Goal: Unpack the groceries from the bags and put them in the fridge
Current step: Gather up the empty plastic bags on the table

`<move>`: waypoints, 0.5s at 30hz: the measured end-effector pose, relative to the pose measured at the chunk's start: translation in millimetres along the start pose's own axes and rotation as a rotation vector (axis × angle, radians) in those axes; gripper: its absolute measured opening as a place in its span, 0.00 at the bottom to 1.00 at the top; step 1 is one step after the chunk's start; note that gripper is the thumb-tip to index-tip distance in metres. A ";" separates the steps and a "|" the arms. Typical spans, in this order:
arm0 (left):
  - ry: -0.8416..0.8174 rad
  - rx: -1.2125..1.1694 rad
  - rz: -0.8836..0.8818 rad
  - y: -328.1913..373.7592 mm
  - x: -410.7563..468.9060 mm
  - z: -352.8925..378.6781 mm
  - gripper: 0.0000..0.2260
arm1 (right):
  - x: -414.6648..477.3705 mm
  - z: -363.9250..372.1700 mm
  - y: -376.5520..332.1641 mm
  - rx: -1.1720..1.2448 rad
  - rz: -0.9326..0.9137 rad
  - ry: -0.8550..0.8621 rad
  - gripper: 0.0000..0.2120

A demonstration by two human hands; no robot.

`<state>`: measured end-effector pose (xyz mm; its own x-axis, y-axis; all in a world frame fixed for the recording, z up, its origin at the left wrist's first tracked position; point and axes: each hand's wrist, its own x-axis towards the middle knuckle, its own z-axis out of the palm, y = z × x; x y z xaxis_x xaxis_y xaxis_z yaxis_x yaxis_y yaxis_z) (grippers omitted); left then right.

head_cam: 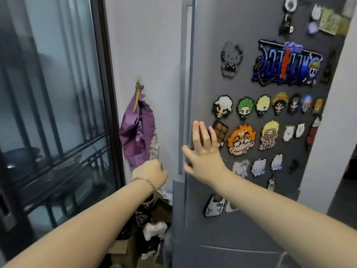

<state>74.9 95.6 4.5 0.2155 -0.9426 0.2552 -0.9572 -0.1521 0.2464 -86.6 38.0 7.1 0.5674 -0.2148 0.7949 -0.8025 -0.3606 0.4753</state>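
Fridge (251,219): grey door face, extending right of its upright handle (182,113). Right hand (202,149): just right of the handle, fingers (196,132) straight and spread against the door, gripping nothing. Left hand (149,173): just left of the handle's lower end, apart from it, fingers curled; whether they hold anything cannot be told. Magnets (241,140): right of the handle.

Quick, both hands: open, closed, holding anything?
Left hand: closed, fingers curled, nothing visible in it.
Right hand: open, straight fingers on the grey metal fridge door, beside its long handle.
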 end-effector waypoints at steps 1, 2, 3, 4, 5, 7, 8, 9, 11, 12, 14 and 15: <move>0.003 -0.001 0.006 -3.1 11.3 2.5 0.08 | 10.6 16.5 -3.8 -0.015 0.006 -0.017 0.14; 0.002 0.003 0.011 -6.0 21.3 5.3 0.08 | 20.7 32.0 -7.3 -0.028 0.011 -0.035 0.16; 0.003 0.012 0.017 -8.5 30.8 8.1 0.07 | 30.5 47.5 -9.9 -0.039 0.012 -0.055 0.17; 0.005 0.029 0.026 -11.2 39.8 11.1 0.08 | 39.4 61.7 -11.2 -0.058 0.011 -0.079 0.18; 0.010 0.048 0.037 -14.2 47.7 14.3 0.09 | 47.1 76.4 -11.7 -0.083 0.006 -0.096 0.19; 0.009 0.083 0.049 -22.9 67.4 23.2 0.10 | 64.4 107.6 -10.9 -0.123 -0.002 -0.126 0.21; -0.009 0.095 0.048 -27.0 76.0 26.6 0.11 | 72.0 120.0 -9.7 -0.131 -0.002 -0.151 0.23; -0.030 0.105 0.043 -31.1 85.4 30.0 0.11 | 79.1 134.1 -8.1 -0.135 -0.005 -0.175 0.25; -0.063 0.127 0.027 -38.0 103.6 35.0 0.12 | 91.5 158.1 -4.5 -0.149 -0.020 -0.233 0.29; -0.073 0.132 0.018 -40.5 109.8 36.1 0.12 | 95.5 164.6 -2.7 -0.155 -0.016 -0.277 0.30; -0.083 0.131 0.000 -45.7 127.1 36.2 0.12 | 105.6 181.5 1.3 -0.155 -0.021 -0.357 0.31; -0.086 0.129 -0.005 -48.3 135.6 35.9 0.11 | 109.6 188.8 2.6 -0.158 -0.024 -0.396 0.32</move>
<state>143.4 -35.6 -6.4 0.2077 -0.9630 0.1716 -0.9743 -0.1881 0.1238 8.3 -157.9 24.3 0.5889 -0.5508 0.5915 -0.7889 -0.2327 0.5687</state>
